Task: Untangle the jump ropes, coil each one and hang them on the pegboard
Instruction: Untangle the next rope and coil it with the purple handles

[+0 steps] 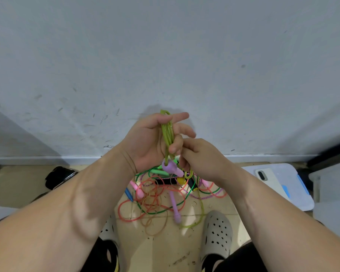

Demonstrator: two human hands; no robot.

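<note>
My left hand [151,138] grips a bundle of yellow-green rope loops [168,132], held upright in front of the wall. A lilac handle [171,167] hangs at the bottom of that bundle. My right hand [199,160] sits just right of it, its fingers curled around the same rope near the handle. One strand of the yellow-green rope trails down to the floor [201,209]. Below lies a tangle of jump ropes [155,199]: orange, green, tan and purple-braided cords with pink, blue, green and black handles. No pegboard is in view.
A white wall [165,55] fills the upper view, with a baseboard along the floor. A phone [267,179] lies on a white lidded bin [294,185] at right. A black object [59,176] sits at left. My feet in grey clogs [217,234] flank the tangle.
</note>
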